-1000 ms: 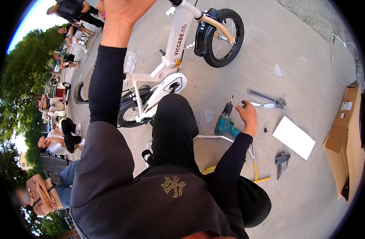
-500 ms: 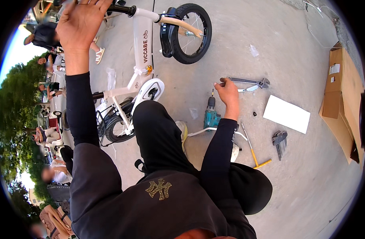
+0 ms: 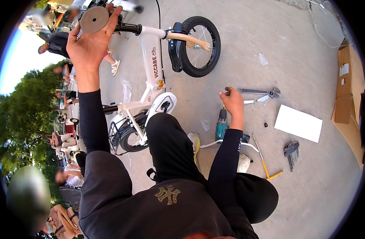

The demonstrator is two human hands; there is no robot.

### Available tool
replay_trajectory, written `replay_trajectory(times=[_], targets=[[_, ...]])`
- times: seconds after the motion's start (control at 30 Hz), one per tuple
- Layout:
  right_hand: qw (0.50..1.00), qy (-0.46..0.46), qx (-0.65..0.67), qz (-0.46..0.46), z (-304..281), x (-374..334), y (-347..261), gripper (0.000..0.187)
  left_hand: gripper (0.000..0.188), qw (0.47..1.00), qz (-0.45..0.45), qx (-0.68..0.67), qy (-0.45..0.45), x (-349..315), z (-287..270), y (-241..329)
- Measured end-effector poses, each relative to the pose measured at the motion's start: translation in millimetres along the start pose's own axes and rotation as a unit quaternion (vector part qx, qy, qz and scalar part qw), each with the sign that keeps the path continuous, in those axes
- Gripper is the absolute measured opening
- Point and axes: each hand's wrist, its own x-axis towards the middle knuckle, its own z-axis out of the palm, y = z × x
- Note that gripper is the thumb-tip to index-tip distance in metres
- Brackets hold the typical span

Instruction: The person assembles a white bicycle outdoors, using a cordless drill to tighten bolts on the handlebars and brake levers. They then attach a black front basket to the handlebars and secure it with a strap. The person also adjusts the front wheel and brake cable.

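One bicycle (image 3: 150,61), one brown disc (image 3: 94,26), one drill (image 3: 222,129), one adjustable wrench (image 3: 256,91), one white sheet (image 3: 298,123), one box (image 3: 344,105)

My left hand (image 3: 87,49), earlier cut off by the upper edge, now shows almost whole, a round brown disc (image 3: 90,22) appearing between its thumb and fingers.

Worn: dark grey top (image 3: 126,213), gold emblem (image 3: 167,195) with stud-like dots toward 6 o'clock. Left sleeve (image 3: 94,123) at 9 o'clock: black, snug, to the wrist. Right sleeve (image 3: 226,159) at 4 o'clock: same, small white lettering (image 3: 240,145) near cuff. Black trousers (image 3: 168,145). 2 pale shoes (image 3: 243,163), 1 yellow-edged.
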Motion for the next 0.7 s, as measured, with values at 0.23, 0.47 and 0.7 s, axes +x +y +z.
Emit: replay_trajectory(times=[0.23, 0.47, 0.7], targets=[[0.998, -0.006, 0.050, -0.026, 7.1, 8.6, -2.6, 0.045, 0.056, 0.997, -0.011, 0.004, 0.073, -13.6, 20.1, 18.1], [0.976, -0.015, 0.205, -0.071, -14.3, 17.8, -44.3, 0.044, 0.047, 0.997, 0.025, -0.045, 0.055, -11.0, 8.8, -7.7], [0.910, 0.160, 0.239, -0.299, -104.4, -61.4, -228.9, 0.041, 0.069, 0.998, 0.050, 0.022, 0.042, -7.0, 13.9, -4.6]])
